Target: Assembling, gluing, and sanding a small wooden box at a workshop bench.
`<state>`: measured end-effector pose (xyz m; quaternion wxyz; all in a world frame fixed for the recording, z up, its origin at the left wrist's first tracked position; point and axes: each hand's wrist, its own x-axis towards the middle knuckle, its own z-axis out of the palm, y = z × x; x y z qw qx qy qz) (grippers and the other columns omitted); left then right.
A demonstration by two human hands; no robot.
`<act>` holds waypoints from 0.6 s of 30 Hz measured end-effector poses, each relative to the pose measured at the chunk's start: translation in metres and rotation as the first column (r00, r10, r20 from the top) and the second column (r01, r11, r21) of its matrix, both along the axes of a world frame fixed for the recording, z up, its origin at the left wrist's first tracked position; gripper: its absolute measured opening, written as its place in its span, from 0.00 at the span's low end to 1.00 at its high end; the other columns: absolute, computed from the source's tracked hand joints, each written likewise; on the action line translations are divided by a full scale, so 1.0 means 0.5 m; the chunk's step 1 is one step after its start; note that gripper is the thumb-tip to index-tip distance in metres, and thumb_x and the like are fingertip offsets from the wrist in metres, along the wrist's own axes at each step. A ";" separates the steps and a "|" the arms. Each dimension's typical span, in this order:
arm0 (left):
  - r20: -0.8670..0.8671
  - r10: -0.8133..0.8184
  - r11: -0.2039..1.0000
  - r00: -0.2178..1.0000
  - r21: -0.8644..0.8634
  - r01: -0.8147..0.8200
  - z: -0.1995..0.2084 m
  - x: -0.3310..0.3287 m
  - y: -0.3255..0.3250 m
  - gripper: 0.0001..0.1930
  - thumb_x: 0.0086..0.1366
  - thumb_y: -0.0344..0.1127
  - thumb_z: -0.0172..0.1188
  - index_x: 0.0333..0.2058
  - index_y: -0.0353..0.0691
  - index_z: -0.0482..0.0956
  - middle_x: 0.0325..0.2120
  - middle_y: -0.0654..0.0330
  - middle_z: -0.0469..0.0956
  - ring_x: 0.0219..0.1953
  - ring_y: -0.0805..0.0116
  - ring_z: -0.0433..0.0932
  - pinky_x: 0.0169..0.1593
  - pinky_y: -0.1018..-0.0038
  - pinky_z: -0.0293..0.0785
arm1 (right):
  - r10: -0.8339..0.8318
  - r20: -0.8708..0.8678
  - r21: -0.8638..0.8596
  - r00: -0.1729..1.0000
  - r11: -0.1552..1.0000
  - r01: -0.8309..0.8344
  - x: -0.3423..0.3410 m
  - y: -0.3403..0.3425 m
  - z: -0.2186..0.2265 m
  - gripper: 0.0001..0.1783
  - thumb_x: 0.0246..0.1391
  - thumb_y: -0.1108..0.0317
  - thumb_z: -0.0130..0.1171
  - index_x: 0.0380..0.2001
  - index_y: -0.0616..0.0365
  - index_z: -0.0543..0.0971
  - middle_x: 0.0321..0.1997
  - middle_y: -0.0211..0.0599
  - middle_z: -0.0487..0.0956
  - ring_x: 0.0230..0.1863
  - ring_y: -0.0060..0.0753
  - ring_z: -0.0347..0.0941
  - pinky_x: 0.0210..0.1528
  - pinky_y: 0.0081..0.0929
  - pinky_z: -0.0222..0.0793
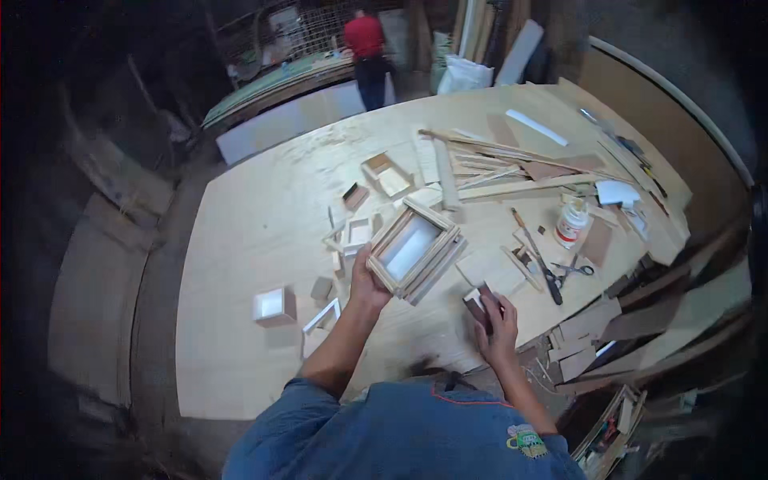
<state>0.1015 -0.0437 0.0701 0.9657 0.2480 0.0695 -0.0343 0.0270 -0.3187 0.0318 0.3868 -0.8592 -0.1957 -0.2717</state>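
Note:
My left hand grips the left corner of a small wooden box with a stepped, frame-like rim. The box is tilted above the table, and its inside looks white. In my right hand, near the table's front edge, is a dark brown block that looks like a sanding block, with a pale patch on top. The block is apart from the box. Just left of the box lie a small white-lined box and several wood offcuts. Behind it stands an open wooden tray-like box.
Further left stands a white-faced cube box. Scissors, a long dark-handled tool and a white bottle with a red label lie to the right. Wood strips are piled behind. A person in red stands at a far bench.

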 end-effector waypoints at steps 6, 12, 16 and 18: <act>-0.113 0.267 0.961 0.957 -0.037 -0.272 -0.056 -0.013 0.149 0.18 0.59 0.49 0.55 0.42 0.43 0.74 0.37 0.60 0.78 0.41 0.59 0.78 0.42 0.61 0.78 | -0.002 -0.177 -0.158 0.984 0.987 -0.026 -0.030 0.006 -0.105 0.35 0.39 0.74 0.60 0.56 0.54 0.67 0.53 0.51 0.67 0.52 0.53 0.63 0.55 0.44 0.59; -0.249 0.576 0.817 0.779 0.149 -0.557 -0.029 0.006 0.308 0.14 0.61 0.47 0.54 0.38 0.43 0.74 0.33 0.62 0.77 0.35 0.62 0.78 0.36 0.67 0.79 | -0.025 -0.187 -0.185 0.982 0.983 -0.010 -0.030 0.011 -0.100 0.33 0.42 0.72 0.59 0.56 0.55 0.67 0.53 0.52 0.67 0.53 0.53 0.63 0.56 0.44 0.58; -0.140 0.718 0.695 0.682 0.201 -0.690 -0.106 0.058 0.451 0.16 0.59 0.45 0.57 0.39 0.40 0.73 0.38 0.57 0.75 0.38 0.60 0.77 0.37 0.65 0.78 | -0.039 -0.188 -0.191 0.981 0.982 0.002 -0.031 0.018 -0.097 0.32 0.43 0.70 0.59 0.56 0.55 0.67 0.54 0.51 0.67 0.54 0.53 0.63 0.56 0.44 0.58; -0.061 0.798 0.600 0.599 0.176 -0.781 -0.142 0.063 0.534 0.17 0.55 0.40 0.62 0.40 0.38 0.72 0.39 0.54 0.74 0.40 0.57 0.76 0.39 0.60 0.77 | -0.029 -0.193 -0.199 0.981 0.980 -0.011 -0.032 0.025 -0.091 0.32 0.43 0.70 0.58 0.56 0.55 0.67 0.54 0.51 0.66 0.54 0.53 0.62 0.56 0.44 0.58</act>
